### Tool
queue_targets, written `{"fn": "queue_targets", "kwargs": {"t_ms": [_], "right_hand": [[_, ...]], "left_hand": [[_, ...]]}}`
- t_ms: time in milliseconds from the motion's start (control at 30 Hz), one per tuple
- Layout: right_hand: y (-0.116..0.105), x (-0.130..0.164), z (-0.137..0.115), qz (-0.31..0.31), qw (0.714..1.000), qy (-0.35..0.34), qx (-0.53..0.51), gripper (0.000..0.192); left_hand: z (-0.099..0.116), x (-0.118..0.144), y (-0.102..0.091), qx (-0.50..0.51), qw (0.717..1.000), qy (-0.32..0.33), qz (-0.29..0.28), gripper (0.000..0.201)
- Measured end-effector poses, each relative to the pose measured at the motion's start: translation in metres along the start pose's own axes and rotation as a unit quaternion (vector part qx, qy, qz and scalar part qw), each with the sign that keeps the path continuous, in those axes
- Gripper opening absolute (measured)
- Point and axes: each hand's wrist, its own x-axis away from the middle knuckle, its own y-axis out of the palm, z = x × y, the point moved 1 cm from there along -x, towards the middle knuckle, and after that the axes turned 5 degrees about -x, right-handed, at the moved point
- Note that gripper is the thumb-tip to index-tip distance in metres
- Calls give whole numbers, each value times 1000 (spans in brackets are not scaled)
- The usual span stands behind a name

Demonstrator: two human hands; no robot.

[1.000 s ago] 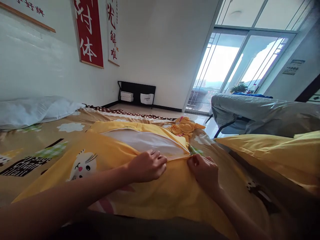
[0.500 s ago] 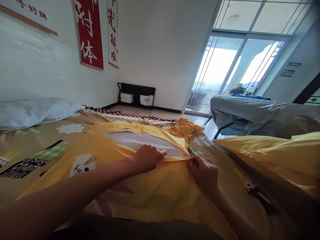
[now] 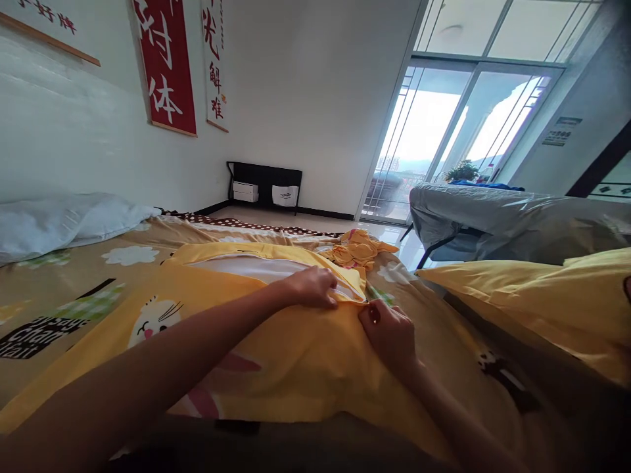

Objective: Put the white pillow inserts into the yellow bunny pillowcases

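Bright window light falls on a bed (image 3: 73, 289). On it lies a yellow pillowcase (image 3: 276, 355). Its white gap is smaller than before. Left hand (image 3: 313, 287) presses the open edge. Right hand (image 3: 389, 335) pinches the zipper end shut.

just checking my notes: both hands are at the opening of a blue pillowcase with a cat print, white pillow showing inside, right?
Not quite: the pillowcase is yellow, not blue, as the head view shows. The rest holds: the left hand and right hand are at its opening, the cat print is there, and the white pillow shows inside.
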Motion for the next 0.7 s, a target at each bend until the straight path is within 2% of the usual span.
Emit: {"fn": "queue_targets", "kwargs": {"t_ms": [100, 233, 400, 533, 700], "right_hand": [[-2, 0, 1, 16, 999, -30, -5, 22], [-4, 0, 3, 32, 996, -83, 2, 26], [-2, 2, 6, 28, 997, -65, -9, 23], [2, 5, 7, 14, 998, -64, -5, 22], [1, 5, 7, 25, 998, -51, -21, 16]], "left_hand": [[19, -13, 9, -21, 1000, -5, 2, 35], [32, -27, 12, 42, 999, 9, 34, 38], [27, -28, 16, 19, 998, 40, 44, 21], [21, -22, 20, -13, 998, 53, 39, 26], [19, -22, 25, -49, 996, 53, 53, 26]]}}
